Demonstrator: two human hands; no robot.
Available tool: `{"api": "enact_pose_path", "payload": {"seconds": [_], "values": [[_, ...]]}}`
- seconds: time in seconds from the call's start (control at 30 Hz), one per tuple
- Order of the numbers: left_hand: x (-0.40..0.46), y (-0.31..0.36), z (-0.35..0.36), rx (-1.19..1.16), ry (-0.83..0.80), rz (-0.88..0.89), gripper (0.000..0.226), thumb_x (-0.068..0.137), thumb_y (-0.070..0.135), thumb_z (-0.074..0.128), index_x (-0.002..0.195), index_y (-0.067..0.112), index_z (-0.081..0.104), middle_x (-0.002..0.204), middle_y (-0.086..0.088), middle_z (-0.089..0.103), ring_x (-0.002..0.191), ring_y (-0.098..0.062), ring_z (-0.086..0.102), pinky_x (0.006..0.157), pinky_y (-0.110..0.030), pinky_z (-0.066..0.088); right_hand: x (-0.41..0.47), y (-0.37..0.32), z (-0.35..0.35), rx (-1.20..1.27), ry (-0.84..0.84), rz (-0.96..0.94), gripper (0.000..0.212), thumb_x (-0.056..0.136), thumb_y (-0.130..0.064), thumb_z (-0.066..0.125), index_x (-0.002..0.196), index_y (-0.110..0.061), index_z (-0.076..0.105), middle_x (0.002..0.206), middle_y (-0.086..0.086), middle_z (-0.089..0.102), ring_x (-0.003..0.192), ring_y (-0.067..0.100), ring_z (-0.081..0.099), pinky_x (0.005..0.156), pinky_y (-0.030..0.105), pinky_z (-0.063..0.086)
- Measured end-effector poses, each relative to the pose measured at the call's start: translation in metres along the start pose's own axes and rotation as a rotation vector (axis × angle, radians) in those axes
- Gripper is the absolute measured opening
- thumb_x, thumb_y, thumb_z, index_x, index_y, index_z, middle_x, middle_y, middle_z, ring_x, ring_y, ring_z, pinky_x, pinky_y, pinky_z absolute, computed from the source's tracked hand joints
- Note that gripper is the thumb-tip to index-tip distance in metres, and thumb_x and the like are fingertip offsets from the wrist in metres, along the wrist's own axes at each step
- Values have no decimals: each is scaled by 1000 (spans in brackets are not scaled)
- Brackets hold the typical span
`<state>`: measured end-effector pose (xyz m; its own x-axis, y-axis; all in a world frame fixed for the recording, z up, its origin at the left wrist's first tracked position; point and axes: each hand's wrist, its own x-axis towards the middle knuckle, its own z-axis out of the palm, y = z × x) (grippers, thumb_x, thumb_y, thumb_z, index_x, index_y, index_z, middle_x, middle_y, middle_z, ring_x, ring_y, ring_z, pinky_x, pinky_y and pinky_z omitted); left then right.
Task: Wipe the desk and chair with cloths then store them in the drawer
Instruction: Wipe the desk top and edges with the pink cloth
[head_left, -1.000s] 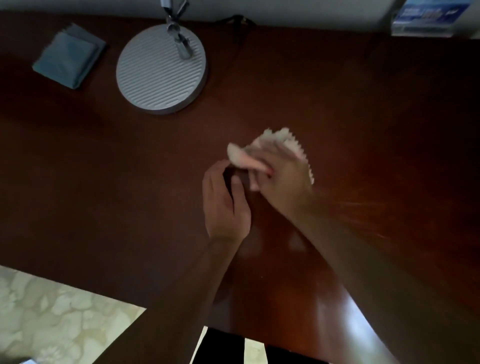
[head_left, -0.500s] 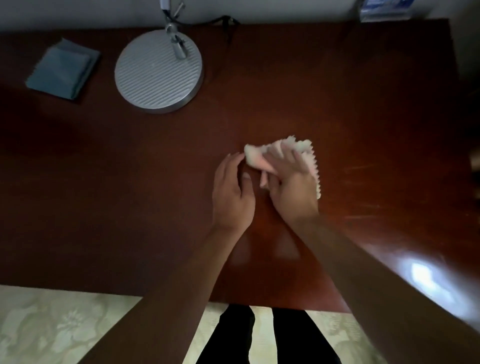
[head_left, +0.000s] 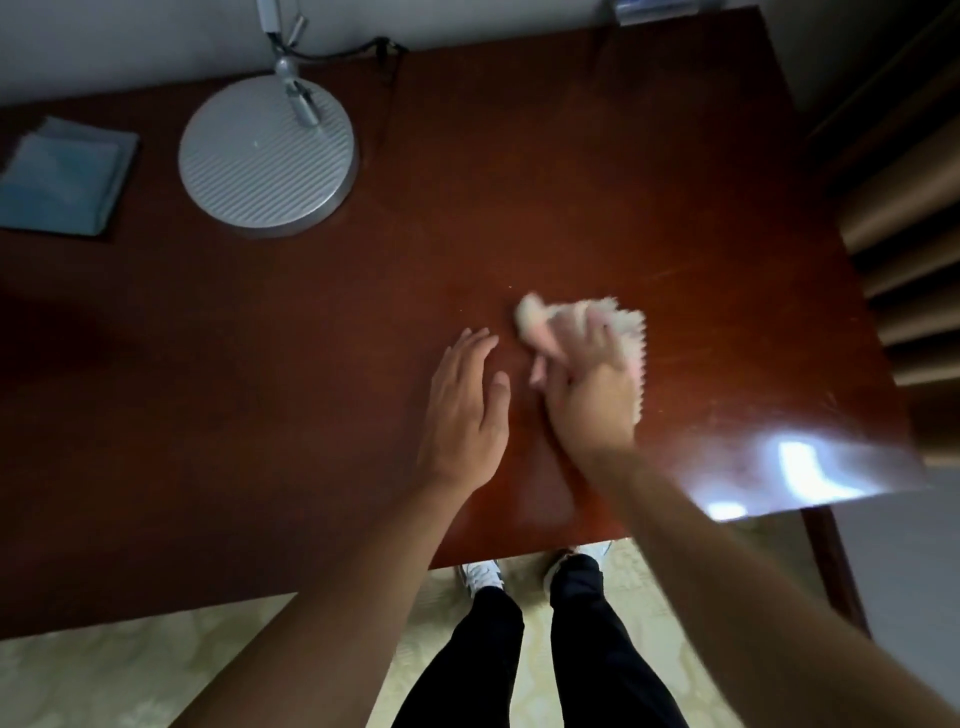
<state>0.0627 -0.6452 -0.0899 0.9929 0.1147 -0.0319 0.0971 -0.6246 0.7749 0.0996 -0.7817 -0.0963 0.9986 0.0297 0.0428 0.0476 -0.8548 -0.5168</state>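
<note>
The right hand (head_left: 592, 384) presses the cloth (head_left: 582, 322) flat-fingered onto the desk (head_left: 571, 171) to wipe, while the left hand (head_left: 462, 405) rests open just beside the cloth, steadying.

Your right hand (head_left: 589, 387) presses pale pink cloth (head_left: 621, 325) flat on dark wooden desk (head_left: 545, 197), motion-blurred. Your left hand (head_left: 465, 410) rests just beside it, fingers straight, palm down. Folded blue cloth (head_left: 62, 179) lies at far left, near round silver lamp base (head_left: 267, 156).
</note>
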Motion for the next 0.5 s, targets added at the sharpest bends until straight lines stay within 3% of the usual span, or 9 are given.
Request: {"api": "enact_pose_path", "payload": {"seconds": [0.13,0.37,0.5], "values": [[-8,-8,-6,-11,-32,14,42,96,18,43,135,5,52,144,-6,51,142,-18,35,119,-38,24,-53,-15,11,63,-89,-155,42,86,2,59,128,-3,61,131,16,61,131,36,48,114,48,33],[-23,-28,-20,45,-63,59,46,96,25,43,139,8,47,148,-3,47,145,-14,30,122,-25,13,76,-13,10,37,-44,-32,38,94,-13,51,131,-15,60,142,16,50,135,33,41,111,39,33],[-25,-31,-18,63,-47,80,48,96,27,40,137,5,49,144,-7,50,142,-20,35,121,-28,16,34,-17,16,83,-122,-146,45,84,-9,51,126,-16,63,139,11,54,136,30,42,112,41,35]]}}
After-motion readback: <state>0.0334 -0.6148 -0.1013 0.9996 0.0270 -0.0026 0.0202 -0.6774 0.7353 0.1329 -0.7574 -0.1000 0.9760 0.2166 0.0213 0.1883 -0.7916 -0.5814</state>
